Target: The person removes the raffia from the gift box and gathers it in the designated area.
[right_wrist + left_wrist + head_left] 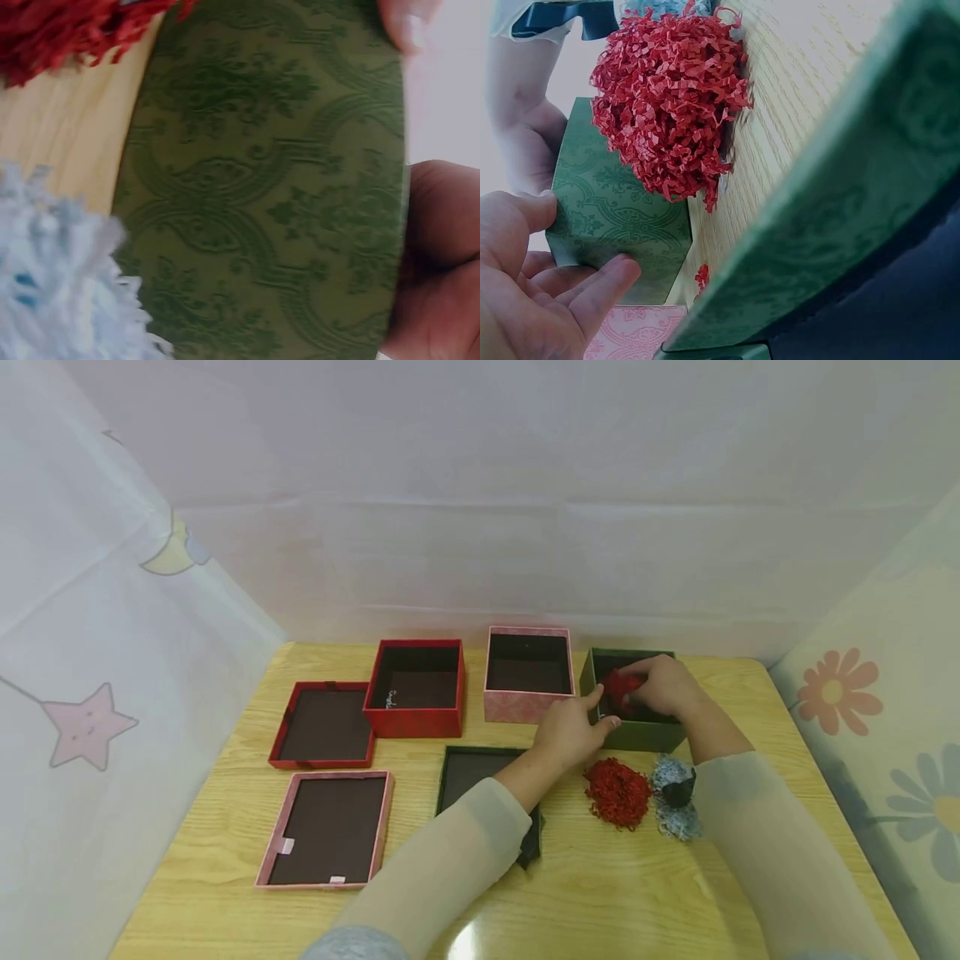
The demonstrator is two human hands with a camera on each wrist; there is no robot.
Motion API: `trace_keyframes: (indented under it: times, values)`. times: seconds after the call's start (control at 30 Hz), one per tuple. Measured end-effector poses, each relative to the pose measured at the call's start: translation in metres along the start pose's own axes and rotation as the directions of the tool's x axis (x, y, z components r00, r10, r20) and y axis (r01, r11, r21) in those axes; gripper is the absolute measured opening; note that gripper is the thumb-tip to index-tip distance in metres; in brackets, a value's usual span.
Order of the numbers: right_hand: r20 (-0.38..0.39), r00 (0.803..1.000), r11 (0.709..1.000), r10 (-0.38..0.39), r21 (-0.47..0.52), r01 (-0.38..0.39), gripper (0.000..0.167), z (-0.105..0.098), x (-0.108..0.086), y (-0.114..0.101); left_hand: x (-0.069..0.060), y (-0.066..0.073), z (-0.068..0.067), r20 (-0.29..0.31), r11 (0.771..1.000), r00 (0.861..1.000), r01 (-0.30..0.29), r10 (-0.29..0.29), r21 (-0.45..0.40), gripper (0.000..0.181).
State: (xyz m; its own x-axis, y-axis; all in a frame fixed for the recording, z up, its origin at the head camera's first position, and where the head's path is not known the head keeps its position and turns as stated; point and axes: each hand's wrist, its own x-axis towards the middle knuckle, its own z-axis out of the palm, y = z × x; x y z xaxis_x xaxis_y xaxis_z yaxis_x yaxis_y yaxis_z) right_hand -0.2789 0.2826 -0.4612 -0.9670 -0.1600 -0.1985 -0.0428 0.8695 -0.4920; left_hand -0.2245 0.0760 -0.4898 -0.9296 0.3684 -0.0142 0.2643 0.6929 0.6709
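Observation:
A dark green patterned box (643,737) stands open-topped at the back right of the table. My left hand (567,732) grips its front left corner, with the thumb by the rim and the fingers along the wall. Inside the box my right hand (663,685) holds some red shredded paper (617,685); its fingertips are partly hidden by the paper and walls. A second heap of red shredded paper (671,97) lies on the table in front of the box. Beside that heap is pale blue shredded paper (677,821) with a black piece (678,792) on it.
A pink box (525,706) and a red box (416,722) stand open to the left of the green one. A red lid (330,727), a pink lid (326,831) and a green lid (476,768) lie inside-up, the green one partly under my left forearm. White cloth hangs behind.

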Motion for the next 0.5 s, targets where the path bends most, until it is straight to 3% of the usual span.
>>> trace_keyframes:
  times: [0.5]
  values:
    - [-0.012,1.000,0.999,-0.003,0.041,0.004,0.053,-0.024,-0.017,-0.003,0.003,-0.001,0.001,0.011,1.000,1.000,0.017,-0.017,0.011,0.068]
